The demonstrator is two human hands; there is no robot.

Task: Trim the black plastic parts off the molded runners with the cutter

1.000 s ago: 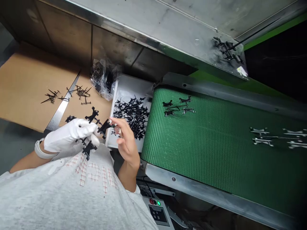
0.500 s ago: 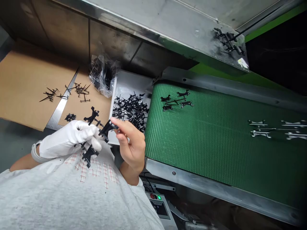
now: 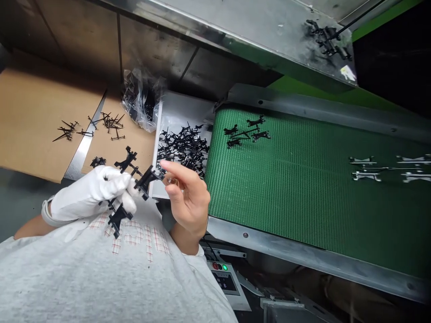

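Note:
My left hand [image 3: 97, 190], in a white glove, grips a black plastic sprue by its middle. The frame carries several bracket-like moulded parts; one bracket [image 3: 147, 180] points toward my right hand, another [image 3: 119, 219] hangs below the glove. My bare right hand [image 3: 188, 197] is beside the right bracket, index finger and thumb apart around its outer end. Whether a fingertip touches it, I cannot tell; the other fingers are curled and partly hidden. Behind my hands, a white tray [image 3: 157, 130] holds a heap of black sprue pieces [image 3: 185, 148].
To the right runs a green conveyor belt [image 3: 286, 193] bearing a black sprue [image 3: 247, 132] and lighter silvery parts [image 3: 365, 176]. Thin black runners lie on cardboard [image 3: 30, 116] at left, near a clear plastic bag [image 3: 141, 101]. A metal ledge [image 3: 235, 27] overhangs the back; a control box [image 3: 229, 287] stands below.
My right hand has moved slightly right, its index fingertip shifting off the bracket's upper corner. My left hand still grips the sprue, now a little lower left. The camera view has shifted slightly.

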